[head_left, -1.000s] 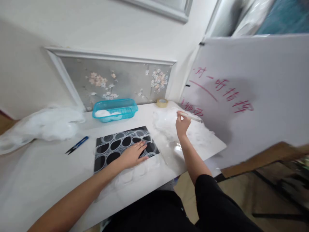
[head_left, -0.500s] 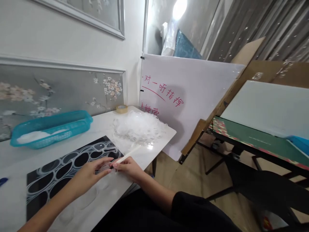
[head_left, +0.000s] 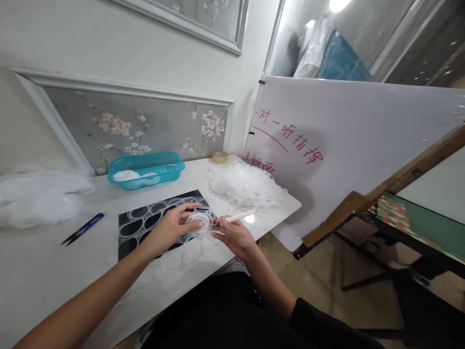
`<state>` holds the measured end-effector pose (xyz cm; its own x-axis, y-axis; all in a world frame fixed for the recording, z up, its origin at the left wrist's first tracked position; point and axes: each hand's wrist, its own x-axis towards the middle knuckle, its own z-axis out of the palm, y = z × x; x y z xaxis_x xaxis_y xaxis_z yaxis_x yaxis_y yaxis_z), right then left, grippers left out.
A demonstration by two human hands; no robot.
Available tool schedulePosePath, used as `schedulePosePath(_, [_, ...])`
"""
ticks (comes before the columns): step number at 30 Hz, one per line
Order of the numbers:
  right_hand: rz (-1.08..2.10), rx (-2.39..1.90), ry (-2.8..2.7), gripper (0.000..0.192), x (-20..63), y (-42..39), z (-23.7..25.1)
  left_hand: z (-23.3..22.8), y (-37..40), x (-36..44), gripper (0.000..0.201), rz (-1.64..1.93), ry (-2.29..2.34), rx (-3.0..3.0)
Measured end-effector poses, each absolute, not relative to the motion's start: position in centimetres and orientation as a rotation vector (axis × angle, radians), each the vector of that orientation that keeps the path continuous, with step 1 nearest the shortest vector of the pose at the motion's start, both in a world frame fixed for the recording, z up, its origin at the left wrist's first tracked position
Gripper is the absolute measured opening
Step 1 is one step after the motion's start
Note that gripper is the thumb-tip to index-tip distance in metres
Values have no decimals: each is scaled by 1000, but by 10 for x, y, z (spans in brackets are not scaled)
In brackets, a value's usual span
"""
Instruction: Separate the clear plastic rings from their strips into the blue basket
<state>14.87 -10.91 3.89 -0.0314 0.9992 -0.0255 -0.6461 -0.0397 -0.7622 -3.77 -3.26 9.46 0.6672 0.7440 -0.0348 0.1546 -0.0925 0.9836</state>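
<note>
Wall: you face a cream wall (head_left: 90,43) with a grey flowered panel (head_left: 145,126).
Table: white table (head_left: 43,261) before you.
Right: a whiteboard (head_left: 363,145) with red writing leans beside it.
Floor: tan floor (head_left: 327,271) below.
Light: a bright lamp (head_left: 339,4) shines overhead.

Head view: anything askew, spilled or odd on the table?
Nothing spilled or damaged. The black sheet with ring patterns lies slightly skewed to the table edge. A loose heap of clear plastic rings sits near the table's right corner. The left hand holds one clear ring; the right hand holds a white stick.
</note>
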Motion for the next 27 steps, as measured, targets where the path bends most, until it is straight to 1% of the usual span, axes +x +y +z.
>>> schedulePosePath(3, [1448,-724,-823,17,147,-117,45,98,-41,-37,64,622,736,1589])
schedulePosePath(7, [1251,-867,-962,17,133,-121,43,94,-49,-34,53,657,766,1712])
schedulePosePath(10, [1131,-949,-933,18,127,-118,37,91,-51,-34,45,698,820,1842])
schedulePosePath(12, [1116,-969,-872,20,128,-116,33,92,-50,-35,42,726,828,1856])
schedulePosePath(23, [1087,-960,-865,24,141,-120,45,110,-45,-42,53,627,799,1538])
schedulePosePath(25, [910,-1049,-925,26,165,-109,54,110,-43,-44,54,622,792,1567])
schedulePosePath(27, [564,-1199,-1001,28,200,-89,67,109,-39,-46,53,583,791,1643])
